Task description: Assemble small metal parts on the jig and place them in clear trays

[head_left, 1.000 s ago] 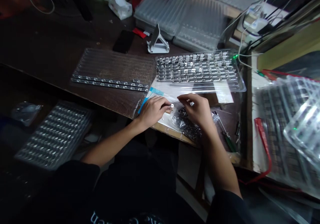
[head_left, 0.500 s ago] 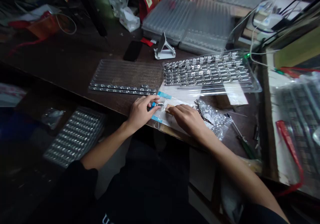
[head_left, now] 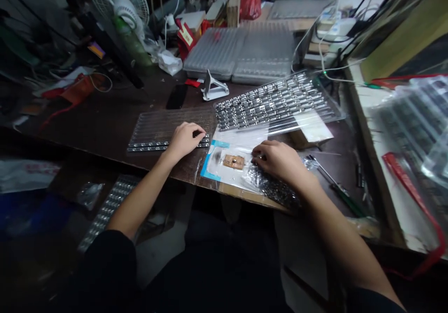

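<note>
My left hand (head_left: 186, 139) is over the right end of a clear ribbed tray (head_left: 157, 121). Its thumb and fingers are pinched together above the rows of small shiny metal parts (head_left: 149, 146); whatever is between the fingertips is hidden. Curled fingers bring my right hand (head_left: 276, 160) down at the edge of a clear plastic bag of small parts (head_left: 273, 184); its grip cannot be made out. Between the hands, a small tan block (head_left: 234, 161) with a dark spot in its middle lies on a white sheet (head_left: 224, 177) edged with blue tape.
A larger clear tray (head_left: 332, 112) filled with metal parts lies behind the hands, near a small white box (head_left: 313, 131). Farther back are a white stand (head_left: 214, 91), a black phone (head_left: 177, 96) and stacked clear trays (head_left: 213, 47). A green-handled screwdriver (head_left: 345, 198) lies at right.
My left hand has gone from the tan block to the left tray. My right hand has let go of the block and moved right to the bag. The camera view has shifted.
</note>
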`<move>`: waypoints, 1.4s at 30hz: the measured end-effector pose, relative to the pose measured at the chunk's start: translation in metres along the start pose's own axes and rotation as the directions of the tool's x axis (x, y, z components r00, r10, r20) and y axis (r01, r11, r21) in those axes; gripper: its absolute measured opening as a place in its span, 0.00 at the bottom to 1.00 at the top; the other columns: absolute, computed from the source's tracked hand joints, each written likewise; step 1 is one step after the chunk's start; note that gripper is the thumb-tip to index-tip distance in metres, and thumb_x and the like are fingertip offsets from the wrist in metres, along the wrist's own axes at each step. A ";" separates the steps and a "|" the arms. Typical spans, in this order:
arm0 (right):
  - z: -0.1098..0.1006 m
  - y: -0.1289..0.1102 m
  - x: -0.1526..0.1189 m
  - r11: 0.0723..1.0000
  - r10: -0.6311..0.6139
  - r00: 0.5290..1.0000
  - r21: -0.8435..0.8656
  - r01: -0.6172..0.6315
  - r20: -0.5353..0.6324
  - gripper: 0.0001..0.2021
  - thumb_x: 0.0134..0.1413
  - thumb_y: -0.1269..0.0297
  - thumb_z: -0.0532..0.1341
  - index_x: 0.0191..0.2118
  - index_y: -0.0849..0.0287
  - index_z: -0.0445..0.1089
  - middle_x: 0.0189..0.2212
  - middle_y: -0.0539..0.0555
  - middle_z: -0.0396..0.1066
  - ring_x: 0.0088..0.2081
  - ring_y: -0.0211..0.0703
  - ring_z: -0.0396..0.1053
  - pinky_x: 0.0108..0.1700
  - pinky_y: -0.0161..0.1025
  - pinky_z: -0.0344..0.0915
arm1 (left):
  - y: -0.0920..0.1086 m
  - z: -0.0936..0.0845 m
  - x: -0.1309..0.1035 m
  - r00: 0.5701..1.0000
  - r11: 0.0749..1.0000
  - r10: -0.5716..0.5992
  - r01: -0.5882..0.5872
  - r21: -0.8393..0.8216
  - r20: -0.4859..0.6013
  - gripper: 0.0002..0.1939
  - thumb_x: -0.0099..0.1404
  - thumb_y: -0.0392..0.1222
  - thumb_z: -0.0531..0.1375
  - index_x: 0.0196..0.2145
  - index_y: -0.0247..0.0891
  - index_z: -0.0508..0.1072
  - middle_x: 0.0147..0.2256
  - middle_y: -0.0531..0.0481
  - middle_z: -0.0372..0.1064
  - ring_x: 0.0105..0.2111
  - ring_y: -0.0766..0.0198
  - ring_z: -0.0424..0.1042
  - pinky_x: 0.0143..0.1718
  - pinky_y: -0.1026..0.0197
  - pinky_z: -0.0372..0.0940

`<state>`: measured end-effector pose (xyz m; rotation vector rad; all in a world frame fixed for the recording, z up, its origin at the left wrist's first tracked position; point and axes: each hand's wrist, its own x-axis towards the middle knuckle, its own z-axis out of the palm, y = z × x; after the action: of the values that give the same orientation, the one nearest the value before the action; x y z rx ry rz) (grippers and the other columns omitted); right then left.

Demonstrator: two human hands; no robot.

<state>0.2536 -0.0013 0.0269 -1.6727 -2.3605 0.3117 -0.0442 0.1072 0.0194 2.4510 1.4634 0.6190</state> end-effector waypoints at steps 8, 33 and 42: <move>-0.001 -0.008 -0.002 1.000 0.022 0.995 -0.025 -0.020 0.097 0.09 0.58 0.72 0.60 0.36 0.57 0.79 0.36 0.60 0.79 0.36 0.50 0.74 0.34 0.40 0.61 | 0.009 -0.018 0.006 0.998 0.979 0.001 -0.012 0.202 0.055 0.07 0.63 0.37 0.60 0.36 0.42 0.79 0.41 0.46 0.76 0.44 0.51 0.70 0.51 0.49 0.63; 0.009 -0.010 0.005 0.847 -0.053 0.977 0.508 0.154 -0.208 0.14 0.53 0.78 0.56 0.38 0.60 0.77 0.37 0.56 0.78 0.37 0.42 0.73 0.41 0.38 0.66 | 0.083 0.030 -0.052 0.992 0.915 0.125 -0.112 -0.387 0.010 0.05 0.68 0.36 0.60 0.40 0.38 0.75 0.39 0.47 0.76 0.39 0.60 0.74 0.44 0.58 0.68; 0.018 -0.023 0.007 0.852 -0.104 0.980 0.493 0.175 -0.167 0.09 0.55 0.75 0.58 0.37 0.61 0.76 0.34 0.56 0.75 0.34 0.42 0.72 0.38 0.37 0.65 | 0.077 0.042 -0.058 0.989 0.892 0.145 -0.136 -0.431 -0.012 0.04 0.68 0.35 0.62 0.39 0.38 0.78 0.39 0.47 0.78 0.41 0.58 0.76 0.45 0.57 0.67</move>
<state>0.2255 -0.0025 0.0174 -1.2243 -2.0459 0.6994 0.0115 0.0200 -0.0016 2.2110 1.0092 0.8416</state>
